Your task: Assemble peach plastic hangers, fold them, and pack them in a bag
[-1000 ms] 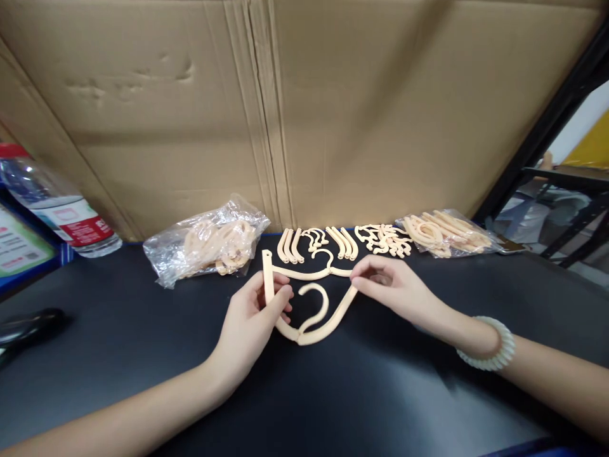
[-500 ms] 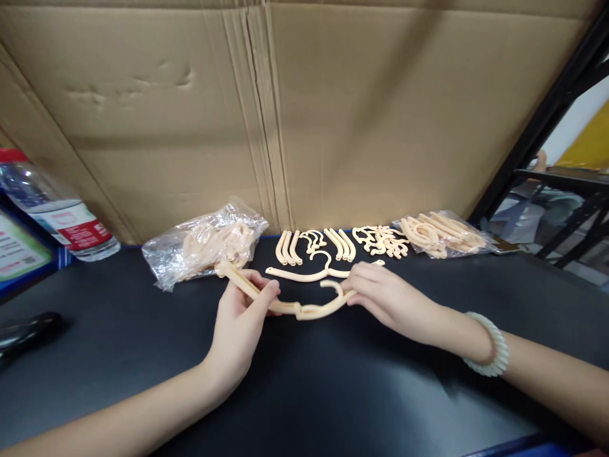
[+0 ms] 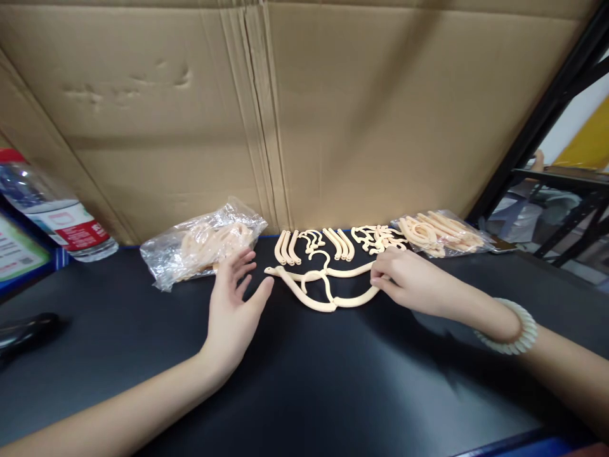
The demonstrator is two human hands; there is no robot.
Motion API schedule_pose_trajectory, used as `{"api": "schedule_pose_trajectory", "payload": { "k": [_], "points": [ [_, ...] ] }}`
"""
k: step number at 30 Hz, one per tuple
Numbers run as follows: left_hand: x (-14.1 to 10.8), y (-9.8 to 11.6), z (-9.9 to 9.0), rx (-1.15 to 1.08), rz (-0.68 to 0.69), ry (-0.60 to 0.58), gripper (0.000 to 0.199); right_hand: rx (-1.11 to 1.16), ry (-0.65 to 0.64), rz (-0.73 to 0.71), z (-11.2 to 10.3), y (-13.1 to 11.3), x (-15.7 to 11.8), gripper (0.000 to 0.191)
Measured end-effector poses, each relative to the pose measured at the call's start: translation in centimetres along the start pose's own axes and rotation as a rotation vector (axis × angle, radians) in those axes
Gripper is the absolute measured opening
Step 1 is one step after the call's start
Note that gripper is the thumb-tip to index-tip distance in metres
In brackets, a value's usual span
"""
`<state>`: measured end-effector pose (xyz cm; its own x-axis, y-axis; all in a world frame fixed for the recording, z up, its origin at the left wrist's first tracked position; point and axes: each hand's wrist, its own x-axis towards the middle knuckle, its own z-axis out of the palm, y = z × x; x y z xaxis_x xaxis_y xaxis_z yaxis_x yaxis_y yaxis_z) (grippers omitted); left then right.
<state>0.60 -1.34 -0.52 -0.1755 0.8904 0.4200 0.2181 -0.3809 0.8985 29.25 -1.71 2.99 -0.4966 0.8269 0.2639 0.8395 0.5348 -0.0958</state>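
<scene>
A beige plastic clothes hanger (image 3: pixel 354 301) lies on the black table, its hook turned to the left over a second hanger (image 3: pixel 349 273) behind it. The right end of the nearer hanger is pinched by my right hand (image 3: pixel 412 279), whose fingers hide that tip. My left hand (image 3: pixel 233 311) is off to the left of both hangers, fingers apart and nothing in it. Behind the hangers are loose curved hanger arms (image 3: pixel 288 247), a few hooks (image 3: pixel 313 240), more arms (image 3: pixel 339 244) and a pile of small hooks (image 3: pixel 378 238).
A clear bag of beige parts (image 3: pixel 204 244) rests at the back left, another bag (image 3: pixel 440 231) at the back right. A water bottle (image 3: pixel 57 212) stands at the far left, near a dark object (image 3: pixel 26 330). Cardboard (image 3: pixel 380 114) walls the back; a black rack (image 3: pixel 561 178) is at the right.
My left hand has let go of the nearer hanger and opened. The hanger has come down onto the table beside the other one, its hook now pointing left; my right hand has moved slightly right.
</scene>
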Motion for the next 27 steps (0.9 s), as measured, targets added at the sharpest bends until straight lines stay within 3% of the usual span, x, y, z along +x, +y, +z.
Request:
{"api": "schedule_pose_trajectory", "payload": {
  "k": [5,9,14,19,24,27],
  "points": [
    [-0.1,0.0,-0.2,0.383,0.185,-0.381,0.037,-0.01,-0.013,-0.03,0.2,-1.3,-0.5,0.019],
    [-0.7,0.7,-0.2,0.641,0.481,-0.642,0.029,0.059,-0.099,-0.076,-0.1,-2.1,-0.6,0.005],
    [-0.8,1.0,-0.3,0.788,0.66,-0.623,0.017,0.052,-0.072,-0.078,-0.1,-2.0,-0.3,0.012],
    [-0.2,0.5,-0.4,0.783,0.688,-0.597,0.018,0.054,0.01,-0.05,0.3,-2.0,-0.1,0.015],
    [0.5,0.0,-0.5,0.81,0.671,-0.532,0.026,-0.006,0.062,0.029,1.7,-1.6,0.0,0.005],
    [0.7,0.0,-0.5,0.841,0.666,-0.536,0.026,0.031,0.079,0.035,2.3,-1.2,0.1,0.011]
  ]
}}
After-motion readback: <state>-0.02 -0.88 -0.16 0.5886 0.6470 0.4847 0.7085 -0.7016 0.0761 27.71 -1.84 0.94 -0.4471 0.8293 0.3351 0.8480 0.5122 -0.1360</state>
